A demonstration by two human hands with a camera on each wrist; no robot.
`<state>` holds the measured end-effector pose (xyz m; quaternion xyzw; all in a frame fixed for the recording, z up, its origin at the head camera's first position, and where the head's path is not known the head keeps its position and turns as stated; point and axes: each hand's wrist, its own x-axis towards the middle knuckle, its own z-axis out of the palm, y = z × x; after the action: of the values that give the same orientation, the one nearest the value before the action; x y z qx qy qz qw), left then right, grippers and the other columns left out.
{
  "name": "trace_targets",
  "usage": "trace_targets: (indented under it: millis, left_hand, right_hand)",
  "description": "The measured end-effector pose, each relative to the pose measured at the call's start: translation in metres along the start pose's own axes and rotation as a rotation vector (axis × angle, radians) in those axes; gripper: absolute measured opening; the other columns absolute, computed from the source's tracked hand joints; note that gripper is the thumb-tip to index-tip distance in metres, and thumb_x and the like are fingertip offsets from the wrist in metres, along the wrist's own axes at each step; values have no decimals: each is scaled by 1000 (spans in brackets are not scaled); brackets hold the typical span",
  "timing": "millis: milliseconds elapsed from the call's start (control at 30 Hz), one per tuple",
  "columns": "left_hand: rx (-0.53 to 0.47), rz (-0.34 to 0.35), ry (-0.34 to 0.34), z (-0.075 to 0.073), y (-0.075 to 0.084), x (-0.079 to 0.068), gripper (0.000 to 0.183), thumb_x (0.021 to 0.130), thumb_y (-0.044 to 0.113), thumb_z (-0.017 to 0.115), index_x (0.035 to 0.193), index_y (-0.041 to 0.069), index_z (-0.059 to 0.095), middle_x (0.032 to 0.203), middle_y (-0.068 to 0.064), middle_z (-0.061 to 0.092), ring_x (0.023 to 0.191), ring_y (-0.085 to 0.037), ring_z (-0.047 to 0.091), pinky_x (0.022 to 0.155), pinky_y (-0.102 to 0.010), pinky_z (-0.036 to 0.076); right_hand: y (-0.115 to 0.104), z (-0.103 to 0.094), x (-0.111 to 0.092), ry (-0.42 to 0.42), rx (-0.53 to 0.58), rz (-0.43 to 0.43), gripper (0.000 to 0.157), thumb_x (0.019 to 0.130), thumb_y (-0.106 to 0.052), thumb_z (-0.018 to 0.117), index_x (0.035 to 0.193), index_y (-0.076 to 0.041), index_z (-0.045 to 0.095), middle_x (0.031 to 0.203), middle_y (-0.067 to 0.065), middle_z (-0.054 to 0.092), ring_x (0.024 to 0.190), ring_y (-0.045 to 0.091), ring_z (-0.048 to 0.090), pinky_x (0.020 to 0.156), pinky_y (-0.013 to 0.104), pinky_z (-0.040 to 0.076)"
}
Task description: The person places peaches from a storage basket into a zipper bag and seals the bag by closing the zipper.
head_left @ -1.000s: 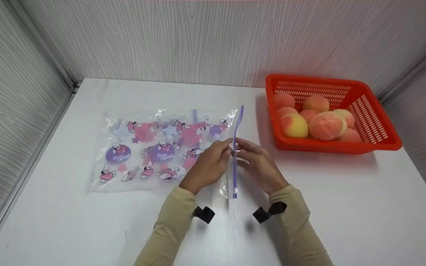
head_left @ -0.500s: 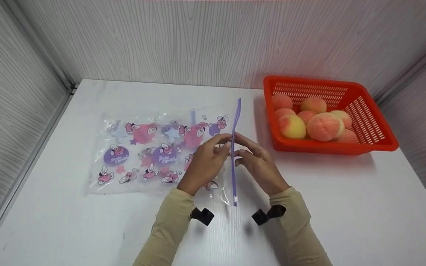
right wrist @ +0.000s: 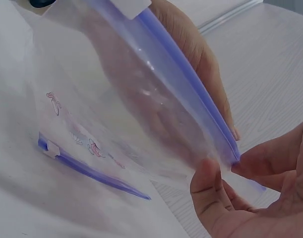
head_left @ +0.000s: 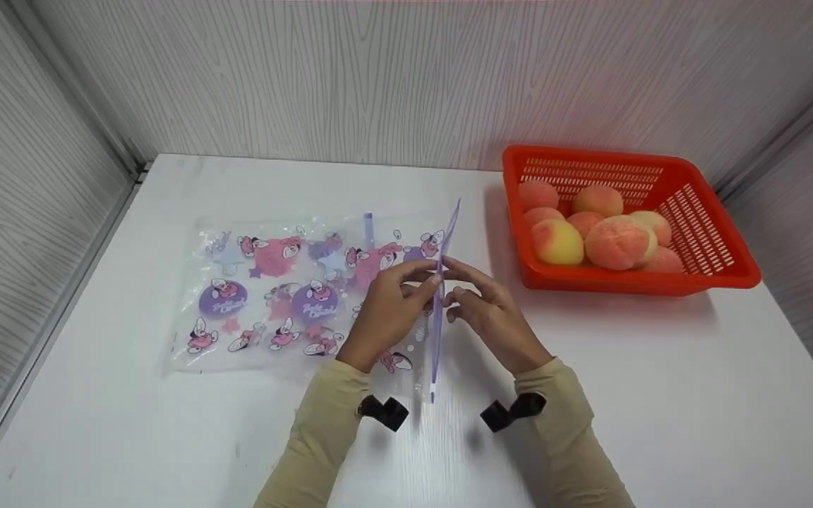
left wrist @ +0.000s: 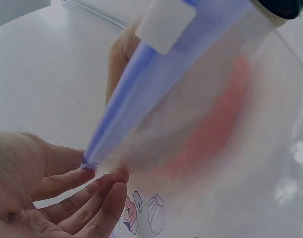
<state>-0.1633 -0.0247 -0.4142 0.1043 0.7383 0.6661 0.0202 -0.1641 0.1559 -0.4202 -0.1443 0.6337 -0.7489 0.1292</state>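
Note:
A clear zip bag (head_left: 387,361) printed with pink and purple cartoon figures has its purple zip strip (head_left: 436,346) raised on edge between my hands. My left hand (head_left: 394,307) pinches the strip from the left. From the right, my right hand (head_left: 495,317) also grips this edge, with fingertips meeting at the strip in the right wrist view. A white slider (left wrist: 166,25) sits on the strip in the left wrist view. Below the raised edge, another purple strip (right wrist: 91,171) with its own slider lies low in the right wrist view. Printed film (head_left: 223,303) spreads flat to the left.
A red plastic basket (head_left: 632,283) stands at the back right of the white table (head_left: 660,381), holding several peaches (head_left: 617,242). Pale wood-grain panels (head_left: 322,77) rise behind and at both sides. Black wrist cameras (head_left: 384,413) sit on both sleeves.
The strip's near end has swung left and toward me. Both hands have shifted their fingers along the edge, and the right index finger now reaches up along it.

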Motion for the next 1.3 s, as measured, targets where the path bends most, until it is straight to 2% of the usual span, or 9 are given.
trace_targets:
  millis: [167,367,533,767,1033,1167,1300]
  left_hand:
    - [-13,16,3,0,0,0,27,100,9,64,126,1,69,111,-13,70,92,-24,74,80,-35,62]
    - [121,45,17,1,-2,0,26,98,7,65,123,4,72,110,-10,73,91,-21,75,79,-31,62]
    - [172,43,38,2,-1,-1,23,96,9,68,118,6,75,108,-8,74,91,-20,74,81,-33,61]
    - [188,31,0,-2,1,-2,21,94,10,69,113,4,74,102,-7,73,89,-20,72,77,-34,61]
    - [334,42,71,-22,12,-6,13,98,19,69,101,8,75,91,-4,72,72,-17,68,65,-34,60]
    - [419,69,116,-41,17,-9,14,97,20,70,98,8,77,88,-2,72,77,-17,66,70,-33,59]
    - [466,51,112,-61,17,-12,14,97,20,71,98,9,77,87,-1,71,77,-17,64,70,-32,58]
  right_hand:
    - [0,3,1,49,-41,-2,43,104,-5,51,147,0,49,138,16,54,103,27,61,89,33,56]
    - [1,7,0,123,-102,-1,39,101,-7,61,138,2,58,131,17,62,102,28,67,94,41,58]
    - [2,9,0,206,-97,24,32,98,1,60,130,5,64,120,18,67,95,26,70,90,38,60]
    - [5,6,1,325,-167,46,20,98,1,63,113,10,71,96,18,73,78,20,72,78,32,62]
    - [5,-7,2,372,-313,12,13,95,-5,71,101,6,74,79,16,70,61,18,64,59,28,61]
    - [4,-17,1,365,-330,-8,15,94,-10,73,97,4,73,73,14,65,55,17,57,52,24,56]
    - [0,-28,-1,342,-320,-2,14,94,-12,74,96,2,74,71,13,61,54,17,53,49,21,51]
